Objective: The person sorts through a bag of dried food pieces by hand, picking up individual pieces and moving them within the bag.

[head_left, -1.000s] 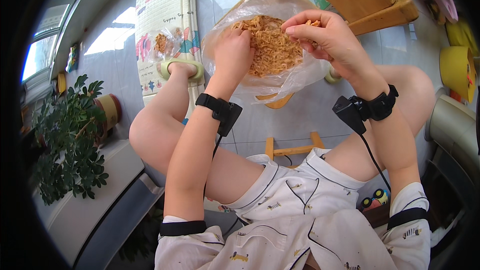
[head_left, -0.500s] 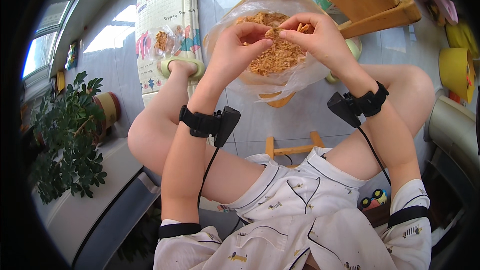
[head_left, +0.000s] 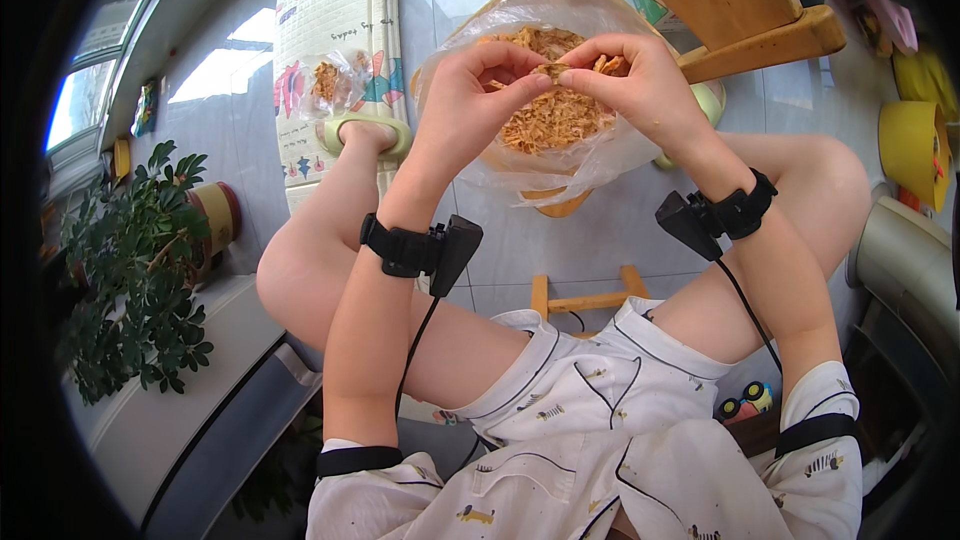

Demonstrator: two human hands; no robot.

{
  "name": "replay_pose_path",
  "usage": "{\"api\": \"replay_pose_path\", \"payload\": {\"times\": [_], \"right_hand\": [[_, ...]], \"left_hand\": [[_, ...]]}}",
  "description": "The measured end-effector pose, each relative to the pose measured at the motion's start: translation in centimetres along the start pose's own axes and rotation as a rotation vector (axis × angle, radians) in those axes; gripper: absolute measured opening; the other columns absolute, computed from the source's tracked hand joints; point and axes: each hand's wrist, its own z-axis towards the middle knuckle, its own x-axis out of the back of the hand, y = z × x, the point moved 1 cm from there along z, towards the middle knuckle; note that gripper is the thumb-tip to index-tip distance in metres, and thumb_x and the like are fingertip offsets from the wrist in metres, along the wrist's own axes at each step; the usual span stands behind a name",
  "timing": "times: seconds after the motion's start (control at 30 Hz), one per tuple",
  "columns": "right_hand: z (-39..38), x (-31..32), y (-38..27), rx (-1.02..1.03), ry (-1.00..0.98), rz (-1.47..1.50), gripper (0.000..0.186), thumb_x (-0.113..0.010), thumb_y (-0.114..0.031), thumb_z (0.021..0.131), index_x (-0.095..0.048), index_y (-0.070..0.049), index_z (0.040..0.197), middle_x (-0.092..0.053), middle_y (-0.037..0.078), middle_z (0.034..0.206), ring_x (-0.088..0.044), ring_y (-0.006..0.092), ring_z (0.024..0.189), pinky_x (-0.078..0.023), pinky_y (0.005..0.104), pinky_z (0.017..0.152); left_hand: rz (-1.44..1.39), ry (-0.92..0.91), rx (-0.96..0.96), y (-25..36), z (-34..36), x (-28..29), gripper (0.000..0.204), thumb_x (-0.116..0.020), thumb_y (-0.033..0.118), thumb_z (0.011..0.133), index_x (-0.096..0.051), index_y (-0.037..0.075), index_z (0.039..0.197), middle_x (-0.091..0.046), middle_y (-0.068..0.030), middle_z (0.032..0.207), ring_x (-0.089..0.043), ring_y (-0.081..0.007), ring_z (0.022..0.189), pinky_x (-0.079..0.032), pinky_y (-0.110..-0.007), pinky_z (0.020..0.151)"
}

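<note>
The person's left hand (head_left: 480, 95) and right hand (head_left: 630, 90) meet above the heap, each grip pinching the same small brownish piece (head_left: 550, 70) between thumb and finger. The right one's also got some orangey bits (head_left: 609, 66) tucked in its curled fingers. Below sits a tangled heap of thin golden-brown shreds (head_left: 555, 125) in a crinkly see-through plastic bag (head_left: 580, 0), spread over a wooden seat (head_left: 560, 205). Fingertips cover much of the piece, so its shape's hard to make out. Hands hide part of the heap too.
</note>
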Motion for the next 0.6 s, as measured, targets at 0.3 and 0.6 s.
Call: {"api": "replay_pose_path", "payload": {"times": [0.3,0.6], "right_hand": [[0.11,0.36,0.00,-0.059,-0.001,0.094,0.019,-0.067,-0.016,0.079,-0.066,0.001,0.087,-0.061,0.002,0.071,-0.056,0.0054,0.063,-0.043,0.0189,0.054],[-0.42,-0.48,-0.51,0.130,0.007,-0.161,0.018,-0.066,-0.014,0.077,-0.065,0.003,0.085,-0.062,0.005,0.070,-0.057,0.0095,0.064,-0.045,0.0229,0.057]], "left_hand": [[-0.065,0.106,-0.084,0.69,-0.04,-0.43,0.016,-0.069,0.013,0.079,-0.067,0.002,0.091,-0.066,-0.0022,0.080,-0.060,-0.0077,0.072,-0.046,-0.021,0.063],[0.104,0.156,-0.119,0.79,-0.20,-0.48,0.012,-0.067,0.011,0.076,-0.067,0.001,0.082,-0.064,-0.0029,0.071,-0.057,-0.0075,0.066,-0.045,-0.022,0.060]]}}
